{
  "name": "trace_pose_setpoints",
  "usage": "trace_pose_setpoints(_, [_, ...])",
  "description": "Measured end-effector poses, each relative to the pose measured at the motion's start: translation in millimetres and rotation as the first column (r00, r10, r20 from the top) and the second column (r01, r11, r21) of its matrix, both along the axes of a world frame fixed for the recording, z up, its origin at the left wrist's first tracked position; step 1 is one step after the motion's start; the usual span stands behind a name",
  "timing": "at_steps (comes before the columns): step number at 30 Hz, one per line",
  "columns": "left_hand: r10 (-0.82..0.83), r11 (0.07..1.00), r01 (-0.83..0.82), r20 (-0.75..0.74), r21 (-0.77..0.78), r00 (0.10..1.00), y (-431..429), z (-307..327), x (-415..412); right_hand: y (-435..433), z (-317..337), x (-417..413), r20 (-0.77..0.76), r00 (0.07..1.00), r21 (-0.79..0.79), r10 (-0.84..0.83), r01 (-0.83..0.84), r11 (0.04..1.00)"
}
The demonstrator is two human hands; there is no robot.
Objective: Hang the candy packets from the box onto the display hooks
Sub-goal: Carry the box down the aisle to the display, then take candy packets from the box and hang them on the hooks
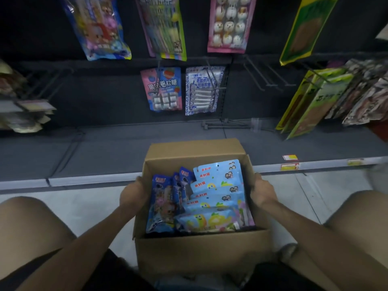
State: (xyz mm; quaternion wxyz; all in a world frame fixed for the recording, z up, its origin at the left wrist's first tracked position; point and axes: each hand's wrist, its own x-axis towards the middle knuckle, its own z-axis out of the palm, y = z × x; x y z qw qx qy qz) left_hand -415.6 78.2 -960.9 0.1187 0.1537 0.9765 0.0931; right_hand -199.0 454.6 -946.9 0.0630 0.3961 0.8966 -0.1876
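While left hand point(134, 194) and right hand point(262, 192) clamp opposite side walls of box point(201, 253), low between knees near shelf front edge, candy packets point(218, 198) all sit inside. Risk: tilting box spills loose stack (blue ones lean already); bare display hooks point(262, 76) well apart, awkward reach.

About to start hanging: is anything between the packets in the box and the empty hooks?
Nothing visible. The box is open, packets exposed, bare hooks free ahead. The left hand and right hand hold its sides.

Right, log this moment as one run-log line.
left hand: holds box | right hand: holds box | candy packets: in box | hooks: some bare
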Motion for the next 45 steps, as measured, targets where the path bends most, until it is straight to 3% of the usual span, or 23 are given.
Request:
trace_pose_setpoints(7, [-0.196, 0.962, 0.170, -0.107, -0.214, 0.975, -2, 12, 3, -12, -6, -4, -0.099, 0.993, -0.032, -0.065, 0.062, 0.998])
trace_pose_setpoints(11, [-0.322, 0.944, 0.291, -0.252, -0.154, 0.913, 28, 11, -29, 7, -7, -39, -0.287, 0.955, 0.197, 0.072, -0.014, 0.980])
trace_pose_setpoints(13, [-0.386, 0.918, 0.347, -0.223, -0.193, 0.895, 53, 15, -54, 28, -2, -68, -0.314, 0.932, 0.225, 0.178, -0.109, 0.968])
trace_pose_setpoints(17, [-0.428, 0.872, 0.396, -0.057, -0.289, 0.902, 98, 1, -106, 52, 21, -134, 0.000, 0.929, 0.069, 0.369, -0.368, 0.927])
trace_pose_setpoints(19, [-0.366, 0.897, 0.368, 0.057, -0.243, 0.929, 106, -13, -115, 47, 19, -158, 0.206, 0.891, -0.052, 0.403, -0.402, 0.914])
trace_pose_setpoints(21, [-0.340, 0.907, 0.343, 0.055, -0.244, 0.939, 106, -20, -112, 41, 11, -165, 0.302, 0.875, -0.094, 0.379, -0.368, 0.925])
trace_pose_setpoints(25, [-0.390, 0.883, 0.390, 0.057, -0.259, 0.919, 88, -23, -114, 36, -1, -156, 0.251, 0.880, 0.003, 0.402, -0.416, 0.909])
trace_pose_setpoints(29, [-0.387, 0.897, 0.405, 0.128, -0.177, 0.913, 82, -19, -121, 41, -6, -159, 0.193, 0.890, -0.073, 0.412, -0.406, 0.911])
trace_pose_setpoints(34, [-0.401, 0.877, 0.423, 0.140, -0.226, 0.905, 90, -14, -124, 44, -8, -162, 0.214, 0.892, -0.079, 0.398, -0.390, 0.917])
trace_pose_setpoints(40, [-0.349, 0.892, 0.338, 0.021, -0.301, 0.937, 92, -13, -101, 36, -1, -164, 0.289, 0.864, -0.077, 0.412, -0.408, 0.910])
trace_pose_setpoints(45, [-0.412, 0.880, 0.362, -0.115, -0.309, 0.904, 71, -6, -75, 18, 8, -134, 0.164, 0.891, 0.069, 0.423, -0.438, 0.896])
